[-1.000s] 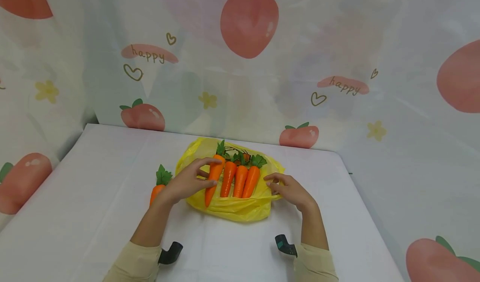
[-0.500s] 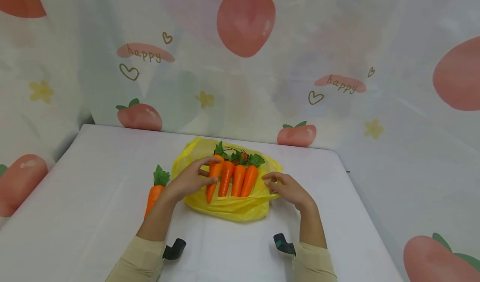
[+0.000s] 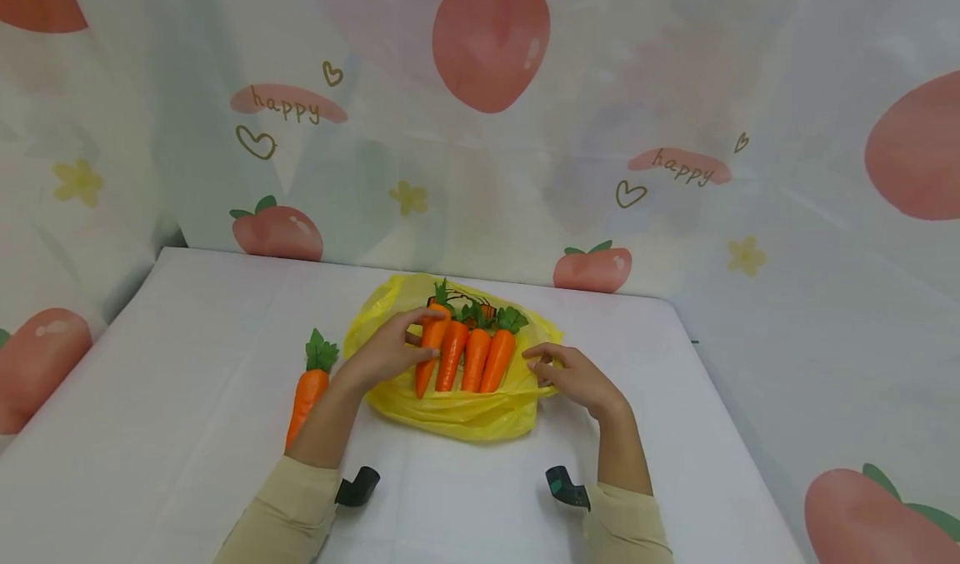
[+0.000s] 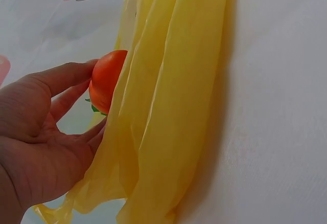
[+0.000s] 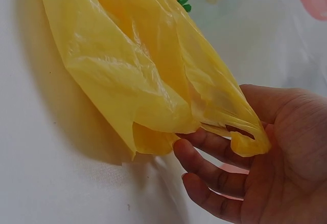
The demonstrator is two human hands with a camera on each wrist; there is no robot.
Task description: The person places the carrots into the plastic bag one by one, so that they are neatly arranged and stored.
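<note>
A yellow plastic bag (image 3: 457, 406) lies in the middle of the white table (image 3: 165, 364) with several orange toy carrots (image 3: 477, 356) in a row on it. My left hand (image 3: 390, 349) grips the leftmost carrot (image 3: 427, 357) of the row; the left wrist view shows thumb and fingers round its orange top (image 4: 106, 80) behind the bag's folds (image 4: 168, 106). My right hand (image 3: 566, 372) pinches the bag's right edge; in the right wrist view the bag's handle (image 5: 245, 137) sits between thumb and fingers. One more carrot (image 3: 309, 385) lies on the table left of the bag.
A curtain printed with peaches and "happy" (image 3: 495, 114) hangs behind and beside the table. The table's far edge (image 3: 420, 272) runs just past the bag. Black wrist cameras (image 3: 358, 487) show near my sleeves.
My left hand has shifted the leftmost carrot slightly up and right, closer to the row. The right hand stays on the bag's edge.
</note>
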